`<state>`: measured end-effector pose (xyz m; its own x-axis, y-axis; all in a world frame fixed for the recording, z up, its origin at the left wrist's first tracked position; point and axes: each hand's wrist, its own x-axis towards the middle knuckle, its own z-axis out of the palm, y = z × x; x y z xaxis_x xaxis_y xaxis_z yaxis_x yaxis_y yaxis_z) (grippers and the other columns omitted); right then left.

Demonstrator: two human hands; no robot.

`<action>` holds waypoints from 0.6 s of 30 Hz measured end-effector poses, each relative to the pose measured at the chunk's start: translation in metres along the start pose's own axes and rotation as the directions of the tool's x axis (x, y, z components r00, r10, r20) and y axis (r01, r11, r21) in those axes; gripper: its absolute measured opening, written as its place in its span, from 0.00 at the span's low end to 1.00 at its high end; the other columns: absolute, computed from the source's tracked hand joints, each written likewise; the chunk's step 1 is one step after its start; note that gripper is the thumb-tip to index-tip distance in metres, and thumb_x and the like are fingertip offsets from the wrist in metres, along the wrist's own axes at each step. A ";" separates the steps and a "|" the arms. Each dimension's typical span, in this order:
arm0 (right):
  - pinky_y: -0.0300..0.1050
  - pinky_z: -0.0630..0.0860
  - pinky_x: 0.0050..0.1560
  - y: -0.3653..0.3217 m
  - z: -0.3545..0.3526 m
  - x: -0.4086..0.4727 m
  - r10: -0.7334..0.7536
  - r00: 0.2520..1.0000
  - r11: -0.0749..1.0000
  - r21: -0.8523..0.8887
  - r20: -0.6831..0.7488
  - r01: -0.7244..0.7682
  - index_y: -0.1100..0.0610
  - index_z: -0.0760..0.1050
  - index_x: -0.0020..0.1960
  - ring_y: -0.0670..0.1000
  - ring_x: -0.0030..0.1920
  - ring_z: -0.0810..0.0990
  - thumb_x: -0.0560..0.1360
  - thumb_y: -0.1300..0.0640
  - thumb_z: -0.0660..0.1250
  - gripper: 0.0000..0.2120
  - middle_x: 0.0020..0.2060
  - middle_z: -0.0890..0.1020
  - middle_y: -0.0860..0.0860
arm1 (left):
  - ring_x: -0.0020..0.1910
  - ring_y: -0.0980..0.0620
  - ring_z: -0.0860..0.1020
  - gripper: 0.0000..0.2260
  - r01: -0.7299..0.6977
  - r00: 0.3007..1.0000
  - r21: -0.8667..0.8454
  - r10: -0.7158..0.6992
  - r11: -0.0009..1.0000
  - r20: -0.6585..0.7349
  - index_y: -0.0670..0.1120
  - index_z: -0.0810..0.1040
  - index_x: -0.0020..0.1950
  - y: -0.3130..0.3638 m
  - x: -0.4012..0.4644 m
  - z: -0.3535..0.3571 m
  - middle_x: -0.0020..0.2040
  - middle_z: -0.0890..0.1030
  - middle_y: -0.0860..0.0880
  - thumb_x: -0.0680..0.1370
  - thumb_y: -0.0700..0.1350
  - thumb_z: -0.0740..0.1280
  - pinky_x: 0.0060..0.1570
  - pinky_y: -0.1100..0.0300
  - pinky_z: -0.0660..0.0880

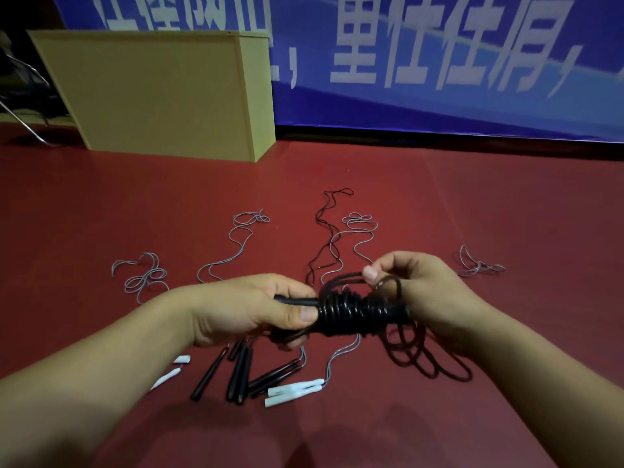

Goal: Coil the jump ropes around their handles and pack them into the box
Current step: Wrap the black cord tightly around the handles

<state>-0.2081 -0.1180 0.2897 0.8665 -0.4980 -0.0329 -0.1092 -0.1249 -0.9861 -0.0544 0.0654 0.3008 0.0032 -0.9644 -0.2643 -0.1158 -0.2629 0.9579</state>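
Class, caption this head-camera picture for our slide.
Two hands wind a black jump rope around its handles, box waiting behind.

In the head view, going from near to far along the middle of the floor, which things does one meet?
white handles → black rope bundle held by the left hand and the right hand → loose black rope → blue banner.
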 end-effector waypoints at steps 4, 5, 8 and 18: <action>0.40 0.71 0.31 -0.001 -0.005 0.000 0.045 0.998 0.996 0.072 0.042 -0.048 0.58 0.76 0.40 0.46 0.28 0.70 0.75 0.58 0.69 0.07 0.29 0.72 0.50 | 0.33 0.53 0.70 0.07 0.113 0.990 0.086 -0.119 0.990 0.077 0.44 0.76 0.45 -0.005 0.000 -0.005 0.33 0.74 0.49 0.76 0.47 0.66 0.36 0.64 0.66; 0.40 0.73 0.30 -0.002 -0.006 -0.002 0.087 0.994 0.990 0.111 0.061 -0.093 0.58 0.75 0.41 0.47 0.28 0.72 0.76 0.58 0.68 0.07 0.29 0.72 0.50 | 0.33 0.53 0.69 0.07 0.143 0.985 0.100 -0.152 0.985 0.085 0.43 0.76 0.45 -0.007 0.000 -0.006 0.33 0.74 0.49 0.76 0.47 0.66 0.36 0.64 0.67; 0.38 0.68 0.22 -0.002 -0.007 -0.003 0.170 0.981 0.974 0.136 0.096 -0.182 0.57 0.73 0.41 0.46 0.24 0.70 0.77 0.57 0.67 0.07 0.28 0.73 0.47 | 0.33 0.53 0.69 0.09 0.203 0.972 0.127 -0.216 0.971 0.095 0.42 0.74 0.44 -0.013 0.002 -0.010 0.33 0.74 0.49 0.76 0.47 0.66 0.36 0.66 0.68; 0.44 0.74 0.39 0.003 -0.011 0.003 -0.180 0.982 0.835 -0.518 0.063 0.186 0.53 0.80 0.38 0.43 0.31 0.75 0.70 0.49 0.75 0.09 0.30 0.80 0.44 | 0.34 0.53 0.66 0.07 0.261 0.949 0.306 -0.301 0.916 0.093 0.46 0.77 0.43 -0.014 0.006 -0.004 0.34 0.69 0.49 0.76 0.48 0.67 0.38 0.62 0.65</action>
<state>-0.2116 -0.1292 0.2889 0.9009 -0.4124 0.1353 -0.1817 -0.6413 -0.7455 -0.0485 0.0635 0.2868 -0.0541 -0.8335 -0.5499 -0.4089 -0.4839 0.7737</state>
